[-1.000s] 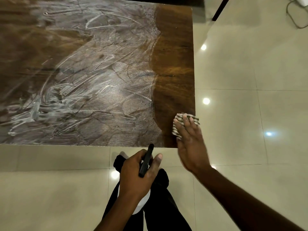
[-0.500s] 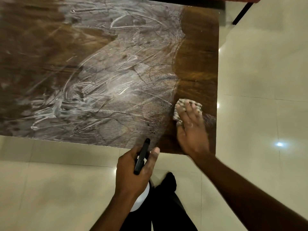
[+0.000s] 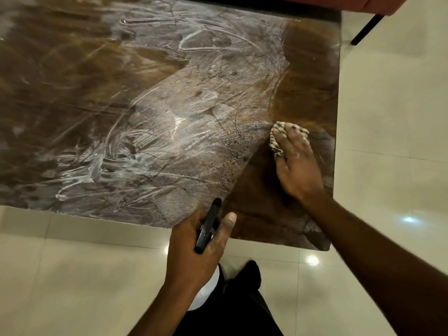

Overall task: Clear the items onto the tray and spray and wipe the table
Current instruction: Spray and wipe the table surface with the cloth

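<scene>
The brown wooden table point(image 3: 72, 93) is covered over most of its middle with white foamy smears; a strip along its right side is darker and without smears. My right hand point(image 3: 295, 170) lies flat on a striped cloth point(image 3: 275, 141) and presses it onto the table near the right edge, at the border of the foam. My left hand point(image 3: 194, 258) grips a spray bottle point(image 3: 207, 226) by its black head, just off the near table edge. The bottle's white body hangs below my hand and is mostly hidden.
Shiny cream floor tiles point(image 3: 388, 117) surround the table. A red seat point(image 3: 378, 3) with a black leg point(image 3: 366, 30) stands beyond the far right corner. My dark trouser legs point(image 3: 242, 299) are close to the near edge.
My right hand has slid the cloth away from the near right corner, farther up the table toward the foam. My left hand with the spray bottle has stayed put.
</scene>
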The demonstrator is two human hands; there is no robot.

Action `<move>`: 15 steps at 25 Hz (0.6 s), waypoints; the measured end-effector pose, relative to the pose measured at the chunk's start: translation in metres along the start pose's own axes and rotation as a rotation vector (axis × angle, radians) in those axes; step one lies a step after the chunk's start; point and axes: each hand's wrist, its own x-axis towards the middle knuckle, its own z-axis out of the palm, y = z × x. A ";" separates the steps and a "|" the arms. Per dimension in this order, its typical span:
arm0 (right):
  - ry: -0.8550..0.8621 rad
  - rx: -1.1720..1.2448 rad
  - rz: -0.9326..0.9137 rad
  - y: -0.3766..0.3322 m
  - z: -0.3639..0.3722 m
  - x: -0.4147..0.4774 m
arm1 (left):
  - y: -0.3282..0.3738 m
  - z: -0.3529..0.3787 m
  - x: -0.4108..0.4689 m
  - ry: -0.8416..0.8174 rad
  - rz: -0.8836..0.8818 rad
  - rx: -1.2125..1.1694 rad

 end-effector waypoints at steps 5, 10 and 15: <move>-0.224 -0.067 -0.600 -0.069 0.046 -0.071 | 0.011 -0.004 0.017 -0.046 0.017 0.031; -0.269 -0.153 -0.704 -0.015 0.013 -0.006 | 0.017 -0.015 0.031 -0.109 0.056 -0.008; 0.073 -0.005 0.134 -0.016 -0.009 0.066 | 0.034 -0.018 0.050 -0.052 0.070 0.008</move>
